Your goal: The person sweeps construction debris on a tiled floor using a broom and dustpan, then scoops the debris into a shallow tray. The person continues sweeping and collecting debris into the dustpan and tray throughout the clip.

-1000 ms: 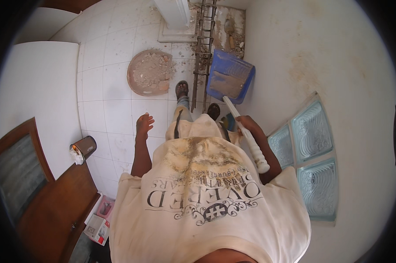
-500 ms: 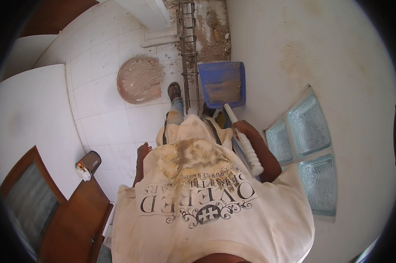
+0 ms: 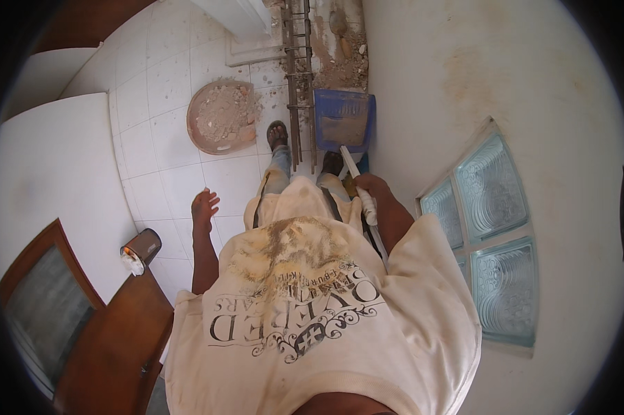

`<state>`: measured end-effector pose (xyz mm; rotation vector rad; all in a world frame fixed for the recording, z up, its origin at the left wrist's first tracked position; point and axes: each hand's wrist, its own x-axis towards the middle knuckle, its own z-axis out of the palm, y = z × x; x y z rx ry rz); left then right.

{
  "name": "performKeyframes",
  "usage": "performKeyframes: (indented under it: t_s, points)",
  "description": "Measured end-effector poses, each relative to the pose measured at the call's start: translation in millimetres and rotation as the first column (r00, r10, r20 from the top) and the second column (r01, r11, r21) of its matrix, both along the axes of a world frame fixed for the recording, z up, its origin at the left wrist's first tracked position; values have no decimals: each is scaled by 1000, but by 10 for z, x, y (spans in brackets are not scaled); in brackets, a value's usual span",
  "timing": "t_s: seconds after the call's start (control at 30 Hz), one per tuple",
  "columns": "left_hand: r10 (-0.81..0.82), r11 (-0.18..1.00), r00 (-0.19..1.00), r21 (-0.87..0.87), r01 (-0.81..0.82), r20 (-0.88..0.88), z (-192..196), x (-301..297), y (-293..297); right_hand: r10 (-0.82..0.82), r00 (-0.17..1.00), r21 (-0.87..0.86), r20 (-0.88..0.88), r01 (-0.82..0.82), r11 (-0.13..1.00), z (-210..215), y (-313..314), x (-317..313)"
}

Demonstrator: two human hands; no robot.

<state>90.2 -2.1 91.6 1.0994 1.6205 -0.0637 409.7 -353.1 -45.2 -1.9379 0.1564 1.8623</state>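
Note:
My right hand (image 3: pixel 370 185) is closed round the white handle (image 3: pixel 350 163) of a blue dustpan (image 3: pixel 343 104). The pan lies low in front of my right foot, close to the right wall, with brown dust in it. My left hand (image 3: pixel 205 205) is held out over the tiles at my left side, fingers apart and nothing in it. Ahead of that hand sits a round brown tub (image 3: pixel 194 123) heaped with grey-brown rubble (image 3: pixel 223 114).
A rusty steel rebar cage (image 3: pixel 299 72) runs forward between my feet. Beyond the dustpan lie loose debris (image 3: pixel 353 69) and a trowel-like tool (image 3: pixel 339 26). A waste bin (image 3: pixel 146 243) and wooden door (image 3: pixel 111 346) are at left; glass blocks (image 3: pixel 493 194) fill part of the right wall.
My left hand has risen forward and out from my side, its fingers spreading. My right hand and the handle have shifted slightly left and forward; the dustpan appears a little farther off.

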Motion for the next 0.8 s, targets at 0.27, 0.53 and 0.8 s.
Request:
performKeyframes:
  t_s: [0.27,0.53,0.8]
  points:
    - [305,920,947,-227,-320,-100,-882,-1604,-1378,339,940,-119,-29,-340,933,106,-575,-164]
    - [-318,901,914,-381,209,-251,-1555,-2558,-1200,518,832,-320,197,-445,837,-25,-312,-297]
    - [-23,999,965,-15,28,261,-756,-2097,915,884,417,-712,213,-553,432,886,-456,-970]
